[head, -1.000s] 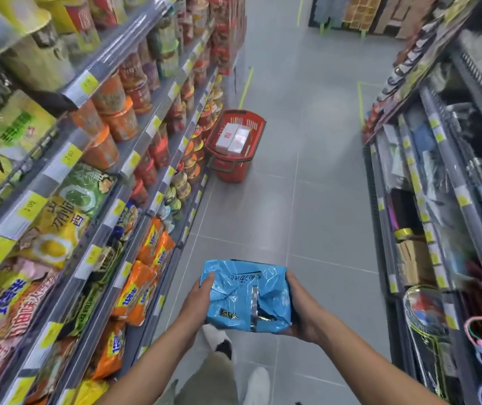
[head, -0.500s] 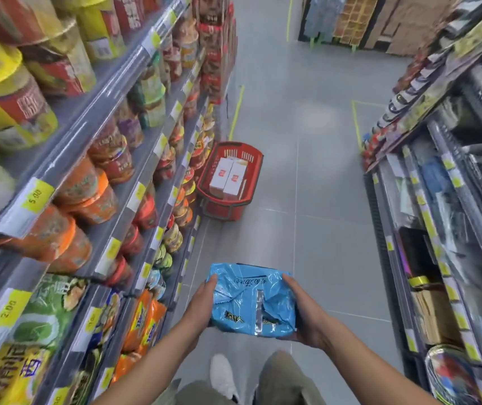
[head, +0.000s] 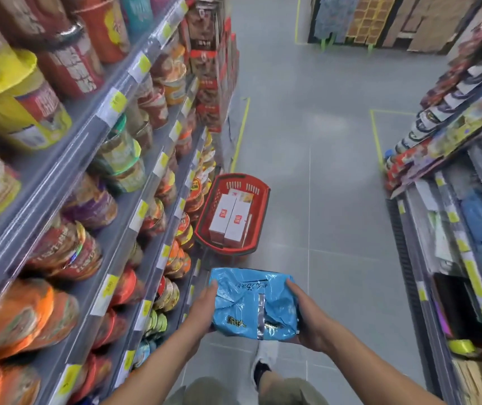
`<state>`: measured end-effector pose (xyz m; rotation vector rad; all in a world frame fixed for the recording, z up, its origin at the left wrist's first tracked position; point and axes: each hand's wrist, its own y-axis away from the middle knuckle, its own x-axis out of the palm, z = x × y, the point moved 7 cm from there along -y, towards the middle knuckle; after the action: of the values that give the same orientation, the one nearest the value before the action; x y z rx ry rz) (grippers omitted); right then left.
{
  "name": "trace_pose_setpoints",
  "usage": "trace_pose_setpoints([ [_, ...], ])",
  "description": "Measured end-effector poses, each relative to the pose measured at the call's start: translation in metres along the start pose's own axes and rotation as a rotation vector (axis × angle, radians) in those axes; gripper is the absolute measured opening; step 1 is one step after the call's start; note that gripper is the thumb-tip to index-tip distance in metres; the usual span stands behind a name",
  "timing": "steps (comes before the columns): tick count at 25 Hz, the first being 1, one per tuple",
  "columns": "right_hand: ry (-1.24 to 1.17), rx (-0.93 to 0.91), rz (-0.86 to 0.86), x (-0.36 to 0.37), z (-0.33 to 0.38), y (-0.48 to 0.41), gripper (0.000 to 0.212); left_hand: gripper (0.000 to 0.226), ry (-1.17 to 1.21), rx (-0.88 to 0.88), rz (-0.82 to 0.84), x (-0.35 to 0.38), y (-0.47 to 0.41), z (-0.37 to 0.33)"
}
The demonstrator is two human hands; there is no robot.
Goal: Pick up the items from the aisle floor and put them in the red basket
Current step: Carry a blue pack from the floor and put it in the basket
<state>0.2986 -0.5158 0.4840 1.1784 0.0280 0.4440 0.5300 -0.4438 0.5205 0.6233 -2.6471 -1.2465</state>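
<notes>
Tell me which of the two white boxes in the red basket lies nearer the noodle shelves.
The left white box, along the red basket's shelf-side wall; the right white box lies beside it toward the open aisle.

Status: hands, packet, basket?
Carrying: left hand and right hand grip blue packet. Ahead on floor: red basket, white boxes inside. Nothing visible in between.

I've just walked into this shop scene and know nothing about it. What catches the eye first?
A bright blue packet sits low in the middle, gripped between the left hand and the right hand. Just ahead on the grey floor stands the red basket with white boxes inside, beside the left shelves of colourful tubs.
</notes>
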Motion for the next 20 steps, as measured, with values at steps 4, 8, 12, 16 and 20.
trace_pose_setpoints([
  [4,0.046,0.004,0.022,0.007,0.094,-0.034,0.077,0.022,-0.058,0.009,0.008,0.004,-0.058,-0.065],
  [8,0.122,0.017,0.029,0.02,0.169,-0.07,0.061,0.019,-0.109,0.054,-0.012,0.001,-0.116,-0.118],
  [12,0.13,0.017,-0.071,0.03,0.243,-0.108,0.041,0.02,-0.152,0.035,-0.014,-0.006,-0.192,-0.171],
  [16,0.102,-0.001,-0.16,0.028,0.313,-0.145,0.028,0.026,-0.239,0.071,-0.035,-0.002,-0.261,-0.221],
  [20,0.083,0.048,-0.222,0.018,0.366,-0.198,0.029,0.024,-0.312,-0.004,-0.087,0.004,-0.326,-0.252],
])
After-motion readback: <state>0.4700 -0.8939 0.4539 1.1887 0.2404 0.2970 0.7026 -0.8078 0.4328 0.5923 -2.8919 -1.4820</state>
